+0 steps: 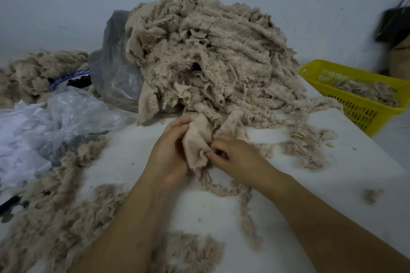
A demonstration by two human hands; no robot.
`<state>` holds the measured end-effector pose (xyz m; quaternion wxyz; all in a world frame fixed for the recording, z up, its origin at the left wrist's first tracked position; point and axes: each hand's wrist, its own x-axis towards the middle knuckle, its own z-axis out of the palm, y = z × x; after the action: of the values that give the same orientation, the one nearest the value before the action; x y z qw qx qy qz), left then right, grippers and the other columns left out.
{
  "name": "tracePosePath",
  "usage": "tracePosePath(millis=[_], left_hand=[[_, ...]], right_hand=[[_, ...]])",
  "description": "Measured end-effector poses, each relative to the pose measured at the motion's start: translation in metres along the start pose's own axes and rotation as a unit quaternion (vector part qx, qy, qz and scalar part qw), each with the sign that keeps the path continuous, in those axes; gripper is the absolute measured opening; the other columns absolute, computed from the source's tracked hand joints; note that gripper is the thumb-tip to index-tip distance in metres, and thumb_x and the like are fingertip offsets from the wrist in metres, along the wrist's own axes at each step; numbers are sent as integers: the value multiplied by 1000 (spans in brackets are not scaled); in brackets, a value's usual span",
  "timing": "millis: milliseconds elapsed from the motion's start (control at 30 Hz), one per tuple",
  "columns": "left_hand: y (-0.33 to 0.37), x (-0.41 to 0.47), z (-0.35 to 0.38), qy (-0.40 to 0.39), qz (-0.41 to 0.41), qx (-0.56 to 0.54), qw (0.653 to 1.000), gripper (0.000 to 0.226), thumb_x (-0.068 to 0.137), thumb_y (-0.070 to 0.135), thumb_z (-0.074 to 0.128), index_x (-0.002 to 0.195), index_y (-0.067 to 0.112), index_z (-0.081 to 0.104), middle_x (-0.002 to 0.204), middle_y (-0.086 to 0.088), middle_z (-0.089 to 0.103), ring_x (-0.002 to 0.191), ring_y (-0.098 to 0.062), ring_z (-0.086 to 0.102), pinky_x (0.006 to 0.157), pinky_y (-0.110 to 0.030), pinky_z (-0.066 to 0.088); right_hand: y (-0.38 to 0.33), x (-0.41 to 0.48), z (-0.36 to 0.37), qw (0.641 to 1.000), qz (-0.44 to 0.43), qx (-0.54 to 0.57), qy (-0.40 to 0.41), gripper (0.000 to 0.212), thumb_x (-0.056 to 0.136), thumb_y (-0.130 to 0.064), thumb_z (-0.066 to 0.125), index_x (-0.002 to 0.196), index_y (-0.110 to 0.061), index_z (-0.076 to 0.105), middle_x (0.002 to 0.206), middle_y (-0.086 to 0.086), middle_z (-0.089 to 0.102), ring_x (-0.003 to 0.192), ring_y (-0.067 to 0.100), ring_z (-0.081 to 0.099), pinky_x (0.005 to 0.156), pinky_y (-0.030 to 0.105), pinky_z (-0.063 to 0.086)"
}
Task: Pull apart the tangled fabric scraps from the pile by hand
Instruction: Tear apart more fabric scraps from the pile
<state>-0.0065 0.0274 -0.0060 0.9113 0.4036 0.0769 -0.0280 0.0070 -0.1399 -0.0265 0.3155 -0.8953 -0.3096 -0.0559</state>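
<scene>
Head view: left hand [170,153] and right hand [235,153] both clutch 1 beige scrap [197,137], its length running away into the pile [210,57].

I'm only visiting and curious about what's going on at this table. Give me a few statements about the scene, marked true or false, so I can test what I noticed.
1. The left hand and the right hand both hold the same beige scrap. True.
2. The yellow basket sits to the left of the big pile. False: it sits to the pile's right.
3. The yellow basket is empty. False: some loose scraps lie inside it.
4. A grey plastic bag lies against the pile's left side. True.
</scene>
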Motion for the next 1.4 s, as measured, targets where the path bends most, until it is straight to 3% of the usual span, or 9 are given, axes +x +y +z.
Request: tracePosePath(millis=[300, 367, 533, 733, 900, 1033, 1133, 1233, 1400], left_hand=[[1, 0, 0, 44, -139, 20, 989, 58, 90, 46, 64, 127, 0, 63, 121, -23, 67, 112, -33, 66, 88, -44, 57], [2, -2, 0, 17, -151, 30, 988, 47, 93, 39, 62, 120, 0, 65, 104, -20, 71, 94, -28, 71, 76, -37, 59], [-6, -1, 1, 80, -33, 161, 983, 15, 93, 6, 59, 99, 7, 73, 93, -17, 74, 79, -24, 71, 70, -32, 59], [-2, -1, -1, 133, 44, 175, 975, 23, 94, 0, 51, 93, 16, 68, 78, -4, 74, 64, -15, 70, 53, -27, 56], [-9, -13, 8, -10, 41, 279, 959, 51, 99, 2, 45, 62, 27, 72, 70, -2, 73, 66, -15, 69, 61, -25, 57], [-23, -25, 16, -112, 0, 397, 911, 45, 96, -4, 47, 72, 19, 77, 78, -7, 74, 75, -19, 68, 71, -29, 55], [-23, -24, 17, -102, -12, 388, 916, 32, 97, 3, 52, 85, 18, 78, 88, -8, 75, 84, -24, 67, 80, -36, 52], [-18, -20, 13, -122, -5, 363, 924, 18, 88, 27, 63, 94, 15, 75, 100, -11, 75, 96, -26, 68, 91, -43, 50], [-18, -19, 11, -152, 60, 365, 917, 46, 85, 55, 68, 98, 12, 62, 82, -16, 75, 86, -24, 72, 80, -29, 55]], right_hand=[[-23, -6, -8, 998, -40, 36, 9, 26, 85, -47, 39, 74, -25, 46, 95, -19, 43, 74, 7, 48, 62, 32, 44], [-21, -5, -8, 999, -40, 31, 5, 27, 89, -46, 36, 83, -25, 53, 105, -20, 46, 80, 5, 50, 64, 30, 46], [-6, -2, -5, 996, 33, -76, 18, 29, 100, -34, 39, 123, -22, 54, 122, -8, 50, 99, 13, 54, 75, 35, 47], [19, -2, -14, 982, 131, -123, 64, 29, 103, -26, 43, 102, -10, 66, 109, 4, 56, 96, 22, 56, 83, 38, 45], [8, 0, -14, 989, 97, -13, 111, 26, 101, -39, 44, 99, -24, 65, 98, -11, 52, 83, 8, 55, 73, 32, 46], [-6, -4, -15, 950, 161, 265, 31, 52, 95, -64, 33, 62, -37, 62, 64, -23, 63, 64, -7, 56, 65, 16, 44], [0, -2, -19, 911, 177, 373, 16, 31, 98, -49, 45, 83, -43, 72, 85, -22, 71, 85, -7, 64, 76, 13, 49], [-1, 1, -22, 918, 145, 367, 48, 25, 99, -34, 54, 79, -38, 68, 74, -18, 66, 69, -3, 60, 62, 13, 46], [-9, 2, -19, 957, 50, 242, 149, 12, 95, -21, 62, 87, -20, 53, 92, -1, 58, 78, 9, 54, 65, 19, 46]])
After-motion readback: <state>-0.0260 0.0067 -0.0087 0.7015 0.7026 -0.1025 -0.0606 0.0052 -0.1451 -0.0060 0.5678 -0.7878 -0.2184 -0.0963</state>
